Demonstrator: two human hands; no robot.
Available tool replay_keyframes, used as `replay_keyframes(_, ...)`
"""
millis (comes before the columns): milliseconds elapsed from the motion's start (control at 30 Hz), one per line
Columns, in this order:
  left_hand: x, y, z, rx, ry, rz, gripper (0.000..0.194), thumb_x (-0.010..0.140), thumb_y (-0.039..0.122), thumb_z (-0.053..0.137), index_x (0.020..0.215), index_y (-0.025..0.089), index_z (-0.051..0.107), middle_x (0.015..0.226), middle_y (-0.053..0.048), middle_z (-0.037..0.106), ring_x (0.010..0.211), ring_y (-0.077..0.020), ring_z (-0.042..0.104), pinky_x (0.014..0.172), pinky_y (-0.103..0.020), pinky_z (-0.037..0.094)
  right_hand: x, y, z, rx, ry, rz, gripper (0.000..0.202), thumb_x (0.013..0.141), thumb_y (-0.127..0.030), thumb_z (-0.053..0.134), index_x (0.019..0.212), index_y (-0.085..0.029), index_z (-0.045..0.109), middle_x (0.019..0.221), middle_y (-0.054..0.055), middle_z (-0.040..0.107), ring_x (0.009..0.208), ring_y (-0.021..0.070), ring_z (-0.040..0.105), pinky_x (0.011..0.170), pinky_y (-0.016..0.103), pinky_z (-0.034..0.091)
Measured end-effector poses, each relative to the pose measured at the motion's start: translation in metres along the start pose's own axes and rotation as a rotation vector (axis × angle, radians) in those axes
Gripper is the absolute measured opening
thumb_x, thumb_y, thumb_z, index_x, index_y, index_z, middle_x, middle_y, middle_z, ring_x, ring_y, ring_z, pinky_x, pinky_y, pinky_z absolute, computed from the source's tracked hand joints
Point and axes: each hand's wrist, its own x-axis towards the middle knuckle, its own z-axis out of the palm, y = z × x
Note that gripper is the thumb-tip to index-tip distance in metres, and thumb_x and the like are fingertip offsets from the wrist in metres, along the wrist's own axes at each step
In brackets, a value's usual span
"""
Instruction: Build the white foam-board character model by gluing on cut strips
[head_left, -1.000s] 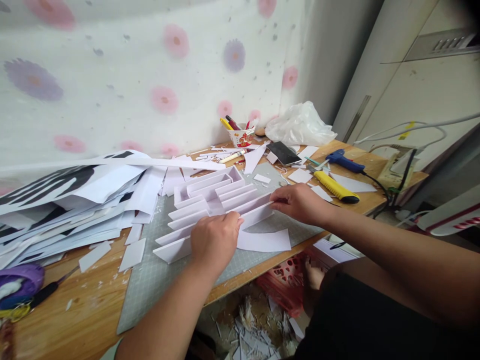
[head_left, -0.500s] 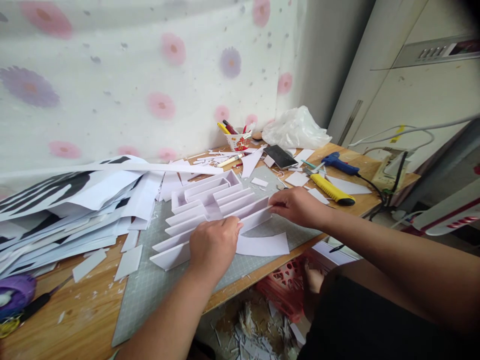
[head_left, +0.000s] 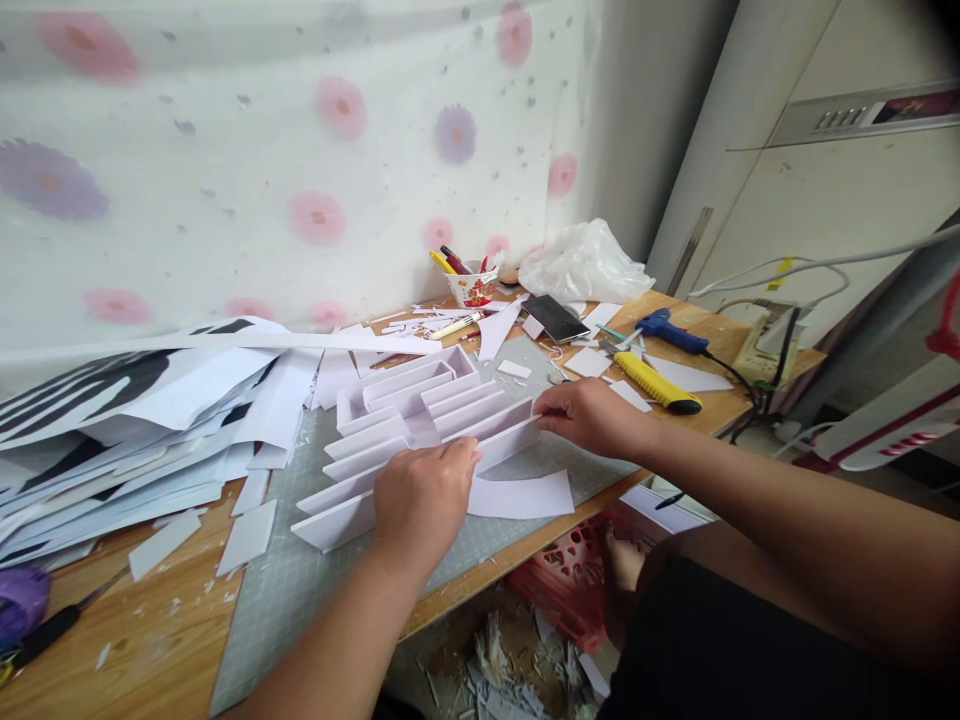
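Note:
A white foam-board structure (head_left: 421, 428) with several upright parallel walls rests on the grey cutting mat (head_left: 281, 600). My left hand (head_left: 427, 490) is closed on the near wall, around its middle, with the fingertips at the top edge. At the right end of the same front walls, my right hand (head_left: 589, 415) pinches the board between thumb and fingers. A curved white offcut (head_left: 523, 495) lies flat on the mat, just in front of the structure and between the two hands.
Stacked printed sheets (head_left: 135, 420) fill the left. Behind stand a cup of pens (head_left: 474, 287) and a plastic bag (head_left: 585, 262). At right lie a phone (head_left: 555, 318), a yellow cutter (head_left: 652, 380) and a blue glue gun (head_left: 670, 330). Scraps lie around.
The view has shifted slightly, so the scene sits a little further left. Both hands keep their places on the structure.

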Motion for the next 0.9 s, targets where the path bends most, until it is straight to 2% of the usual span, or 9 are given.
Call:
replay_keyframes(367, -0.0004, 0.0021, -0.0015, 0.037, 0.016, 0.004, 0.016, 0.088, 0.027, 0.05, 0.088, 0.026, 0.066, 0.062, 0.001, 0.069, 0.056, -0.0182, 0.061, 0.054, -0.029, 0.029, 0.0, -0.001, -0.0025, -0.033, -0.015, 0.006, 0.014, 0.083, -0.02, 0.056, 0.081, -0.017, 0.069, 0.077, 0.004, 0.069, 0.071, 0.0157, 0.06, 0.066, 0.024, 0.041)
replay_keyframes(667, -0.0009, -0.0007, 0.0, 0.011, -0.028, 0.02, 0.018, 0.09, 0.029, 0.048, 0.093, 0.025, 0.065, 0.066, 0.001, 0.071, 0.057, -0.018, 0.062, 0.054, -0.029, 0.028, 0.0003, 0.0009, -0.0005, -0.032, -0.019, 0.017, 0.014, 0.082, -0.02, 0.056, 0.083, -0.018, 0.069, 0.077, 0.004, 0.07, 0.069, 0.0155, 0.06, 0.065, 0.025, 0.041)
replay_keyframes(900, -0.0005, 0.0002, -0.0004, 0.007, -0.025, 0.008, 0.018, 0.089, 0.028, 0.049, 0.087, 0.026, 0.066, 0.062, 0.003, 0.069, 0.056, -0.0169, 0.061, 0.053, -0.029, 0.026, 0.0003, 0.0026, 0.0004, -0.061, -0.024, 0.041, 0.013, 0.082, -0.022, 0.057, 0.082, -0.019, 0.069, 0.076, 0.003, 0.07, 0.068, 0.015, 0.06, 0.064, 0.024, 0.039)
